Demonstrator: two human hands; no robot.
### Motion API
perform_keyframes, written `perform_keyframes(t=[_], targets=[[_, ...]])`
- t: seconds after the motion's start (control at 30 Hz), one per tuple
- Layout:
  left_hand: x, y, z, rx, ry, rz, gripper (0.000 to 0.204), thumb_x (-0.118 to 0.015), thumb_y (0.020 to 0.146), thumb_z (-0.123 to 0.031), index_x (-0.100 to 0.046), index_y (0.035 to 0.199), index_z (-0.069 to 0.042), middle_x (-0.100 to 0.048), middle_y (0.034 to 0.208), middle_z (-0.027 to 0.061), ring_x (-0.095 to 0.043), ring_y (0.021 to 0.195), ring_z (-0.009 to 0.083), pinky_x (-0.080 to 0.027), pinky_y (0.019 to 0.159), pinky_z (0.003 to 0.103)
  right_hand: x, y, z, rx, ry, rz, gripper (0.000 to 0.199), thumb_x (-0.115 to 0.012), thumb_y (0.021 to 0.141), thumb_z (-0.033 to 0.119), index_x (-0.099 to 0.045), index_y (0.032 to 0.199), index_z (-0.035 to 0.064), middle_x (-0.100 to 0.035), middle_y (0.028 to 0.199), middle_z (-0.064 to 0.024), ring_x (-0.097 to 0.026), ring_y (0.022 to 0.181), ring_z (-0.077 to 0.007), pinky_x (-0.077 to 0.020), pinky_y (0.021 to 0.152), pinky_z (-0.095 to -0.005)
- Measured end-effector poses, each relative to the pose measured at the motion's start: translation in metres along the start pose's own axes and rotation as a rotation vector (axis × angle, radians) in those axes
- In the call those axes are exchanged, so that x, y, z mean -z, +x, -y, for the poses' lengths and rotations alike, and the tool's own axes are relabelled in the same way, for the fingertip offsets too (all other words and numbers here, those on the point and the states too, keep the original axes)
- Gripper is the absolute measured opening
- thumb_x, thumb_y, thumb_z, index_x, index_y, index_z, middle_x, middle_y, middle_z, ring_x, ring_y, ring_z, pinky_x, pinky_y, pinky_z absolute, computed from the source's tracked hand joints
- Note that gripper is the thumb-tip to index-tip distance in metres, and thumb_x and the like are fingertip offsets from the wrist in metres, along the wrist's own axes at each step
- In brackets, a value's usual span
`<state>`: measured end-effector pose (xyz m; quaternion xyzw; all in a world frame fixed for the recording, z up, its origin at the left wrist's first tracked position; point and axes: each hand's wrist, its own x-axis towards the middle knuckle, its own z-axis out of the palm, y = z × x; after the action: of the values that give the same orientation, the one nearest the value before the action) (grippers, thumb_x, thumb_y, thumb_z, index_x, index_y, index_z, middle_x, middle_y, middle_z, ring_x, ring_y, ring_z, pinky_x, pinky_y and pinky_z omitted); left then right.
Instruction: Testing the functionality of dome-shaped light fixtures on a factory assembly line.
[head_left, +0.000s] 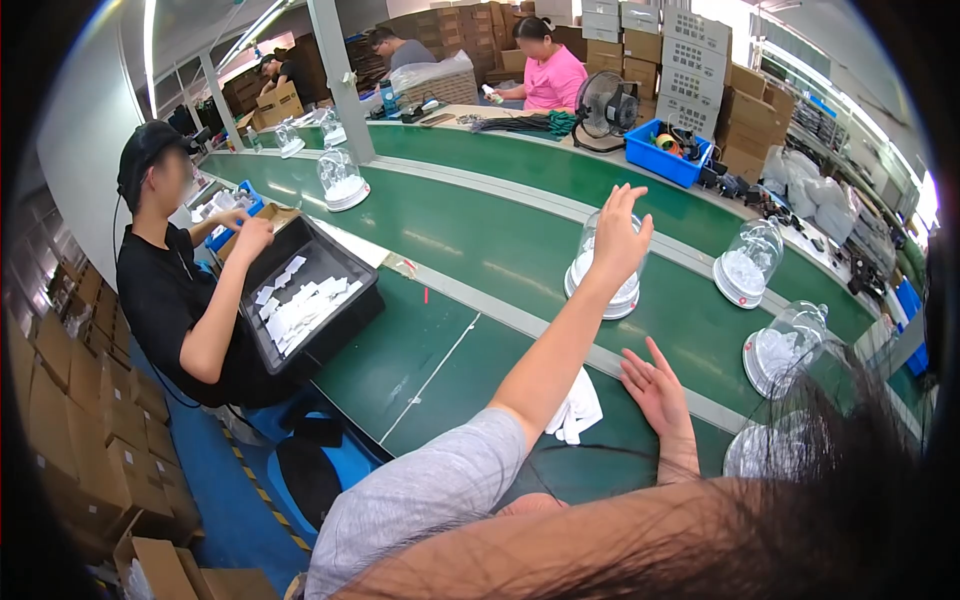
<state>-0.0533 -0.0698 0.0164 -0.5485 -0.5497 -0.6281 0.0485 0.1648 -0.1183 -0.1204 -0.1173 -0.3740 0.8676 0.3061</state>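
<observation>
My left hand is stretched out over the conveyor belt, fingers extended, in front of a clear dome on a round white base. It hides part of the dome, so I cannot tell whether they touch. My right hand is held open, fingers spread and nothing in it, near the bench edge. Beside it lies a small heap of white cloth or paper pieces. More domes with white contents stand to the right: one farther off, one nearer, and another partly behind dark hair.
Left, a co-worker in black reaches over a black tray of white pieces. Another dome stands farther along the belt. Across it are a person in pink, a fan and a blue bin.
</observation>
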Motion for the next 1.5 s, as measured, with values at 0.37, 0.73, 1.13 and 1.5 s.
perform_keyframes(t=[0.37,0.73,1.13,1.5], targets=[[0.158,0.089,0.133,0.231,0.697,-0.137,0.052,-0.063,0.074,-0.015,-0.052,0.123,-0.003,-0.060,0.113,0.0198,-0.057,0.107,0.0361,-0.044,0.095,0.045,0.007,0.006,-0.004,-0.018,-0.020,-0.068,0.056,-0.043,0.096,0.010,-0.023,0.148,0.0151,-0.043,0.139,-0.0222,-0.051,0.120,-0.0281,-0.0412,0.103,-0.0418],[0.457,0.073,0.119,0.854,1.194,-0.274,0.073,-0.049,0.086,-0.017,-0.014,0.149,-0.028,-0.062,0.118,0.0190,-0.062,0.107,0.0339,-0.049,0.089,0.047,0.006,0.001,-0.002,0.007,0.020,0.002,0.055,-0.042,0.096,0.009,-0.024,0.148,0.0154,-0.045,0.137,-0.0217,-0.051,0.119,-0.0278,-0.0422,0.102,-0.0413],[0.096,-0.050,-0.002,-0.579,0.238,0.373,0.030,-0.062,0.077,-0.012,-0.063,0.105,-0.002,-0.067,0.091,0.0139,-0.064,0.082,0.0305,-0.050,0.074,0.041,0.014,0.006,-0.005,-0.020,0.041,-0.074,0.052,-0.041,0.098,0.016,-0.025,0.148,0.0170,-0.045,0.137,-0.0196,-0.049,0.120,-0.0273,-0.0405,0.103,-0.0417],[-0.018,-0.183,-0.074,-0.917,0.523,0.904,0.025,-0.064,0.077,-0.020,-0.063,0.100,-0.011,-0.059,0.103,0.0063,-0.053,0.107,0.0255,-0.035,0.099,0.045,0.036,0.014,-0.017,0.039,0.119,0.073,0.051,-0.040,0.101,0.025,-0.023,0.148,0.0170,-0.040,0.140,-0.0196,-0.050,0.121,-0.0277,-0.0439,0.101,-0.0412]])
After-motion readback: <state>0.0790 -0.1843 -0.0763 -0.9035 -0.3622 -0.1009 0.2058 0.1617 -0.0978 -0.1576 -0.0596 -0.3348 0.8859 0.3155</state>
